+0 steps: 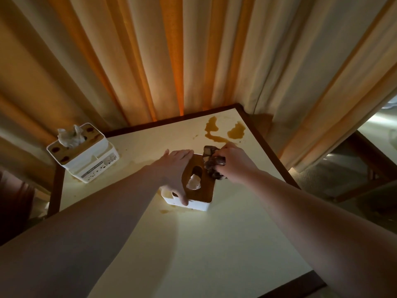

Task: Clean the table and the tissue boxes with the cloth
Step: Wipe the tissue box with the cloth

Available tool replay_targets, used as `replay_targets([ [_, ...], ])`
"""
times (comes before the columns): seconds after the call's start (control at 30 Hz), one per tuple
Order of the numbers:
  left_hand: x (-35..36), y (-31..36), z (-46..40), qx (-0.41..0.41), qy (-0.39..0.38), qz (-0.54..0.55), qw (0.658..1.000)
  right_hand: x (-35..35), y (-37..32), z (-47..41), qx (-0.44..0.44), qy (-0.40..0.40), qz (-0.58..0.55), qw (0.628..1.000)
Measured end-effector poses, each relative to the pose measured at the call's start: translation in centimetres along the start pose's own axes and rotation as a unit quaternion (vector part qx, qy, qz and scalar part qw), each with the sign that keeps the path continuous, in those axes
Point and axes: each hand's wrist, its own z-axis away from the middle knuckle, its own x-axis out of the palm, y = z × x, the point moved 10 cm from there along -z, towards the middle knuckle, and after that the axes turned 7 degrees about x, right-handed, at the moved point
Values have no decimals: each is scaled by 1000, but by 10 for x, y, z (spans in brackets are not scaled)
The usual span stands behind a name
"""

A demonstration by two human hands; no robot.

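A white tissue box with a brown lid (205, 191) stands in the middle of the cream table (193, 244). My left hand (175, 168) clasps its left side, thumb on the near white wall. My right hand (233, 162) is closed on a dark patterned cloth (211, 162) pressed against the lid's far right edge. A second white tissue box (86, 154) with brown spots on its lid sits at the table's far left corner, tissue sticking up. Brown liquid spills (225, 131) lie on the table beyond my right hand.
Tan and orange curtains (171, 61) hang right behind the table. The table has a dark wooden rim (275, 155). Smaller brown stains (165, 211) lie beside the near box. A chair or furniture frame (365, 168) stands to the right, floor beyond.
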Motion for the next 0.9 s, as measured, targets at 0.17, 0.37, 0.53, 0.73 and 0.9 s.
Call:
replay_targets([
  [0.17,10,0,10,-75,53,70,993,7,-3,8,-1,-8,-4,1000],
  [0.37,11,0,14,-90,61,80,991,14,-7,39,-18,-49,36,998],
  [0.53,11,-1,15,-85,61,94,990,27,-2,69,6,-89,46,995],
  [0.73,12,2,15,-81,48,97,991,16,-17,31,7,-38,67,997],
  [0.9,8,2,15,-68,45,85,993,7,-24,-16,32,-17,59,998],
])
